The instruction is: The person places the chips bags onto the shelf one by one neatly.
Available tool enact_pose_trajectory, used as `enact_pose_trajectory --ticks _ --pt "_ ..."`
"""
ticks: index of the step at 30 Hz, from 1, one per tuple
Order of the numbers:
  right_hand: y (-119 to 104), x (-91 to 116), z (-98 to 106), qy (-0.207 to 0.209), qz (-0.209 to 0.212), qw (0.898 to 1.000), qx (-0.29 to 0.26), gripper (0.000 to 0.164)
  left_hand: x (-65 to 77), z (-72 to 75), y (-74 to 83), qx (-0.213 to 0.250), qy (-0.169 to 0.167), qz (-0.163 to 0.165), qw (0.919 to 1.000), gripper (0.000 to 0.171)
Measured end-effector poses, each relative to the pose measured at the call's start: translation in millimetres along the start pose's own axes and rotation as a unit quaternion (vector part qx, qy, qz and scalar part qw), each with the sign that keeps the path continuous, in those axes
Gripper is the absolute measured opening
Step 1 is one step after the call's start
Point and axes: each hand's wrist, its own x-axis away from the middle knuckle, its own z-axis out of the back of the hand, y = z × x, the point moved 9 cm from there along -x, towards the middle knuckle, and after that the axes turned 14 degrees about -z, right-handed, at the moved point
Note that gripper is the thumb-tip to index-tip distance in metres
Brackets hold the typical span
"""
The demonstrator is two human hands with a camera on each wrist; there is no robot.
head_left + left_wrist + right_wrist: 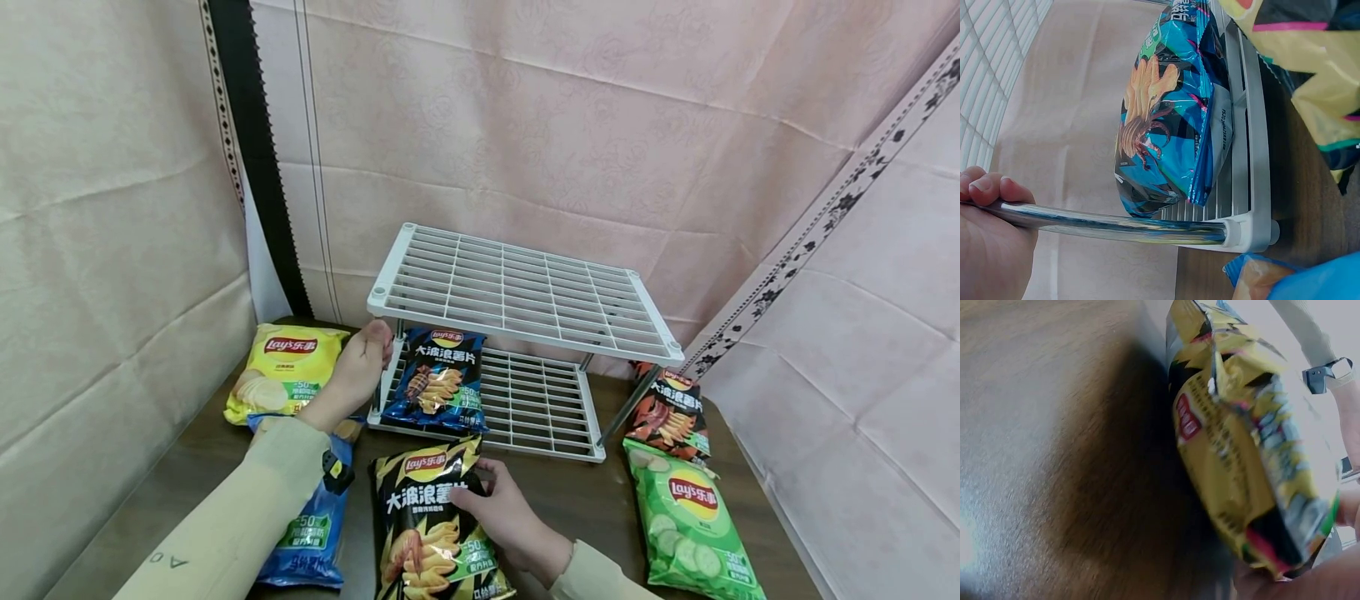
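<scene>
A white two-tier wire rack (pixel 525 334) stands on the brown table. My left hand (pixel 363 362) is at its left front corner, and in the left wrist view the fingers curl round the rack's chrome post (pixel 1116 225). On the lower tier, at the left, a blue-and-black bag of potato chips (pixel 442 379) leans upright. In front of the rack my right hand (pixel 510 517) grips a black-and-gold bag of potato chips (pixel 420 533) by its right side, thumb on the front. In the right wrist view this bag (pixel 1229 462) appears edge-on above the wood, slightly blurred.
A yellow chip bag (pixel 288 367) lies left of the rack, with a blue bag (pixel 315 517) nearer, partly behind my left forearm. To the right lie a black-and-red bag (pixel 671 417) and a green bag (pixel 693 521). Pale cloth (pixel 570 125) hangs behind and at the sides.
</scene>
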Motion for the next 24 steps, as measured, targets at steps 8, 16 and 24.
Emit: enact_pose_trajectory --ticks 8,16,24 --pt "3 0 6 0.078 -0.003 0.996 0.035 0.044 -0.1 0.2 0.8 0.0 0.002 0.0 1.0 0.049" --pt "4 0 6 0.093 0.011 0.994 0.056 0.03 -0.5 1.1 1.0 0.011 0.001 0.001 0.9999 0.049" --pt "3 4 11 0.072 0.043 0.996 0.005 0.025 -0.4 -0.1 0.6 0.014 -0.003 0.001 0.9999 0.047"
